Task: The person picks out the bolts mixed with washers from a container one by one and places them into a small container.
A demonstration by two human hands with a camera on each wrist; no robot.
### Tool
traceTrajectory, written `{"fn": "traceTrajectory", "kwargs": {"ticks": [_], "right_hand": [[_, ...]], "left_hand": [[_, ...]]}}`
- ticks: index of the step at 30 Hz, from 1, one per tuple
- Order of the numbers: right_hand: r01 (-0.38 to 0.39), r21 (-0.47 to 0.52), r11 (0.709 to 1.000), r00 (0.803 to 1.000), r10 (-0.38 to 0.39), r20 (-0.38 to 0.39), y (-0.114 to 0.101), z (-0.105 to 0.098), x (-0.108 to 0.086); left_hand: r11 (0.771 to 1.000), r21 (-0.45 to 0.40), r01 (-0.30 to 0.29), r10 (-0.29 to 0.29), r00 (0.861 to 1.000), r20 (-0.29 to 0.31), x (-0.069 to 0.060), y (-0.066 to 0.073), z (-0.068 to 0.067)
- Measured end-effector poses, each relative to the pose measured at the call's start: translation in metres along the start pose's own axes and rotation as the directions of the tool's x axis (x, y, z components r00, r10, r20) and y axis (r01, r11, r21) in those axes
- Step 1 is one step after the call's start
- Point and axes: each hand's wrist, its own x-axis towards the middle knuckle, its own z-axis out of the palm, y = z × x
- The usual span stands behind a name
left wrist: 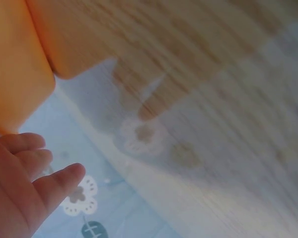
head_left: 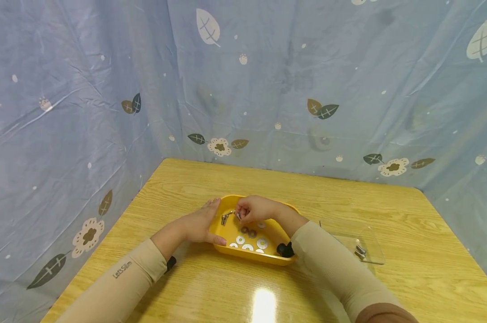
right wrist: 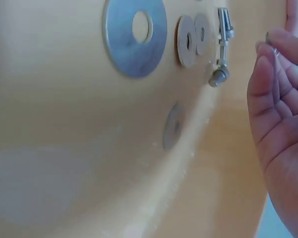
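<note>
A yellow tray (head_left: pixel 251 256) sits on the wooden table, and my left hand (head_left: pixel 199 223) rests against its left end, thumb at the front rim. In the left wrist view, the fingers (left wrist: pixel 59 183) reach out fairly straight beside the tray's orange-looking side. My right hand (head_left: pixel 257 209) is over the tray's back part, pinching a small metal piece (right wrist: pixel 274 51) between thumb and fingertips; its exact kind is mostly hidden. Close by lie several metal bolts (head_left: pixel 224 219). Several flat washers (right wrist: pixel 134 37) are scattered on the tray's floor, light large ones and darker small ones.
Black round pieces (head_left: pixel 284 249) sit in the tray's right front corner. To the right, a clear plastic box (head_left: pixel 374 251) holds small metal cylinders (head_left: pixel 360 252), partly behind the right forearm. A patterned blue curtain (head_left: pixel 267 89) hangs along the table's back and sides.
</note>
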Motion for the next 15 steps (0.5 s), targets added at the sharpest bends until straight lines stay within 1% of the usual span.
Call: {"fn": "traceTrajectory", "kwargs": {"ticks": [3,8,15], "right_hand": [[-0.005,0.011,1.0,1.0,0.005,0.0,-0.005,-0.005,-0.008],[-0.02,0.057,0.998,0.999,0.022,-0.032,-0.012,-0.018,-0.021],[0.025,0.089,0.996,0.998,-0.02,-0.064,-0.017,-0.033,-0.036]], "left_hand": [[1.0,0.004,0.006,-0.006,1.0,0.006,0.001,0.001,0.0],[1.0,0.007,0.015,-0.015,1.0,0.019,0.001,0.002,0.0],[1.0,0.0,0.016,-0.016,1.0,0.015,0.0,0.002,0.0]]}}
